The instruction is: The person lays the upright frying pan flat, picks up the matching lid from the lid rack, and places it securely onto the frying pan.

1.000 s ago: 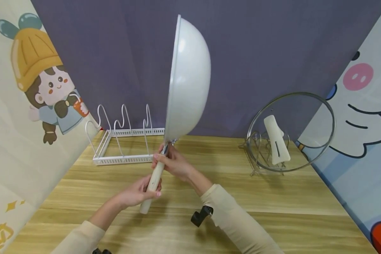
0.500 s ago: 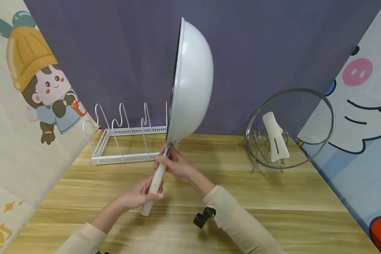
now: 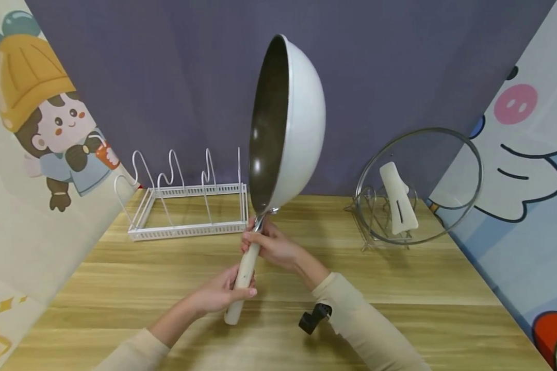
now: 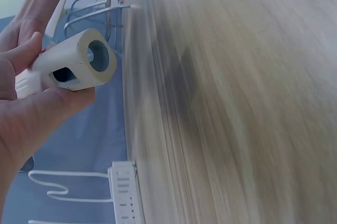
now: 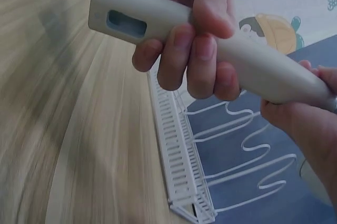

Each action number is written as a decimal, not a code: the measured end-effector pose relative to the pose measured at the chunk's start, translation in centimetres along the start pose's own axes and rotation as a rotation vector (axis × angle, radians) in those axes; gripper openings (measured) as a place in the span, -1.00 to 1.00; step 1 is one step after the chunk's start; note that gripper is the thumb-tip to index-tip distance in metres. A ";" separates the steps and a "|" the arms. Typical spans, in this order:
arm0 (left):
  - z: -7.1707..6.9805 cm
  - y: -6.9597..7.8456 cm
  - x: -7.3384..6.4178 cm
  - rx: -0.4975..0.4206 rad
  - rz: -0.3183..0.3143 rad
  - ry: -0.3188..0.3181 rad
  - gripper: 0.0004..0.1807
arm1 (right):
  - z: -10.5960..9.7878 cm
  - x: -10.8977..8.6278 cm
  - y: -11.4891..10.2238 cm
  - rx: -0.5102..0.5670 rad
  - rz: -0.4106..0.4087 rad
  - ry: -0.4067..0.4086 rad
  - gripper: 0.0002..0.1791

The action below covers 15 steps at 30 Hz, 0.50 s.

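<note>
A deep wok, white outside and dark inside, is held up on edge above the table, its opening facing left in the head view. Its long cream handle slants down toward me. My left hand grips the handle's lower part; in the right wrist view its fingers curl round it. Nearer the pan, my right hand holds the handle's upper end by the metal joint. The left wrist view shows the handle's hollow end poking out past my left thumb.
To the left stands a white wire rack with upright dividers, close beside the wok in the head view. At the right, a glass lid with a cream handle leans in a small metal stand. A dark curtain hangs behind the wooden table.
The wok has turned so that its dark inside shows. Both hands and the handle have shifted a little right in the head view, uncovering the rack's right end; the view itself has shifted slightly.
</note>
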<state>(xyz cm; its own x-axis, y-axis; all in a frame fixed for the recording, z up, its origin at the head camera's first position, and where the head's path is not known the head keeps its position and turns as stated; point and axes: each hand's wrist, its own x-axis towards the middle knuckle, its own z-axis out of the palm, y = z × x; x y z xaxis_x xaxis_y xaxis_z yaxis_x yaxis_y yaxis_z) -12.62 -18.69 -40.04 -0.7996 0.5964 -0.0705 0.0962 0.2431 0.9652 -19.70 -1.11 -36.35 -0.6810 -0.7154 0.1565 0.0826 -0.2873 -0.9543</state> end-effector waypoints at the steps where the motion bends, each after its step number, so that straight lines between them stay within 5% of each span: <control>1: 0.2 0.1 0.2 0.004 -0.007 0.008 -0.56 | -0.3 -0.1 0.0 0.004 -0.006 -0.013 -0.75; 9: 1.3 0.6 1.7 0.006 -0.052 0.052 -0.57 | -2.6 -0.9 -0.1 0.079 -0.042 -0.089 -0.74; 15: 2.1 0.5 2.5 -0.016 -0.058 0.000 -0.61 | -3.6 -1.9 -0.1 0.092 -0.046 -0.145 -0.72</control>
<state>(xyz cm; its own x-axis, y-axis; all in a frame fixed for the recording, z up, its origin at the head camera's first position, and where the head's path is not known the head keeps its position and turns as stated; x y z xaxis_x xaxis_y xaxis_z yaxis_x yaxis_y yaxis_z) -13.29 -15.49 -40.29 -0.8033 0.5819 -0.1268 0.0401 0.2653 0.9633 -21.03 2.50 -37.49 -0.5739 -0.7827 0.2410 0.1246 -0.3743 -0.9189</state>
